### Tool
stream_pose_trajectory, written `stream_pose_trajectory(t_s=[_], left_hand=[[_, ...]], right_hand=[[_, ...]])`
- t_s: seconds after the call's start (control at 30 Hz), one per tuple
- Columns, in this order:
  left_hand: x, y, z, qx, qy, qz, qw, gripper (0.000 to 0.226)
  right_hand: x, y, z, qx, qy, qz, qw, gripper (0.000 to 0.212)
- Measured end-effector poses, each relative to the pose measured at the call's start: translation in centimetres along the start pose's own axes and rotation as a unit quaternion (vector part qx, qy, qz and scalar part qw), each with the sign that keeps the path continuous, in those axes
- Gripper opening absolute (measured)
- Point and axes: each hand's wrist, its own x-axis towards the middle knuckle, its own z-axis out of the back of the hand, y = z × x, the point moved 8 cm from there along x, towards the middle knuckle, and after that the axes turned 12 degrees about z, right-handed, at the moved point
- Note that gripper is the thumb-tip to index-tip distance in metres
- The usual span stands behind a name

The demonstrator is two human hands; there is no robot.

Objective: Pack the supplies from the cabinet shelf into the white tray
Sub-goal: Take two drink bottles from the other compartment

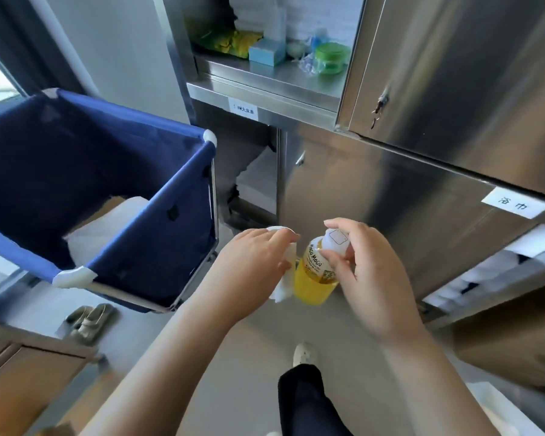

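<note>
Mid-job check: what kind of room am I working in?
Likely a hotel housekeeping linen store: a stainless steel cabinet with white shelf labels for bedsheets and bath towels, stacked white folded towels, and a blue fabric laundry cart.

One head-worn camera looks forward and down, close over the left hand [252, 262] and right hand [368, 278]; cabinet [453, 89] at 12 o'clock, cart [158, 196] at 9.

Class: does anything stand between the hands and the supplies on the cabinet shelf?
Nothing visible does: the cabinet door stands open, with the green jar and blue box at the shelf front. Both hands are full, though: the right hand grips the yellow bottle, the left hand a white item.
</note>
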Motion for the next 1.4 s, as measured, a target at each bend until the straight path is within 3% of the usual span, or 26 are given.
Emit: stream_pose_trajectory(t_s=[0.43, 0.87, 1.07, 1.4], left_hand=[[17.7, -2.5, -1.2, 0.017, 0.009, 0.0, 1.0, 0.036], [27.3, 3.6, -1.0, 0.01, -0.016, 0.067, 0.998, 0.036], [34.4, 7.5, -0.5, 0.005, -0.024, 0.041, 0.999, 0.035], [50.1, 14.2, 5.0, 0.01, -0.077, -0.082, 0.994, 0.035]], right_hand=[[14.5, -12.1, 1.8, 0.014, -0.031, 0.036, 0.999, 0.04], [24.9, -16.7, -3.9, 0.056, 0.001, 0.059, 0.997, 0.04], [31.3, -18.1, -6.8, 0.066, -0.02, 0.058, 0.996, 0.04], [47.0, -19.4, -10.5, -0.001, -0.133, 0.046, 0.99, 0.041]])
